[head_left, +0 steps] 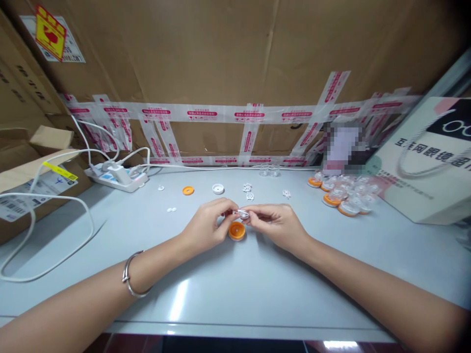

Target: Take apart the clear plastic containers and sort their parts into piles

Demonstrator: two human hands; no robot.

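Between the fingertips of my left hand (215,220) and my right hand (274,223) is a small whitish plastic part (243,214); both hands pinch it, one from each side. Its exact shape is partly covered by the fingers. Just below it, an orange round cup-like base (236,230) rests on the table. Beyond my hands lie an orange ring (188,190), a white ring-shaped piece (218,188) and several small white gear-like parts (250,196). Another such white part (286,194) sits farther right.
Clear domed pieces with orange bases (348,206) cluster at the right, before a paper bag (415,166). Two clear cups (269,170) stand at the back. On the left are a power strip (121,179), a loose white cable (79,252) and an open carton (47,191). Large cardboard (206,59) closes off the back.
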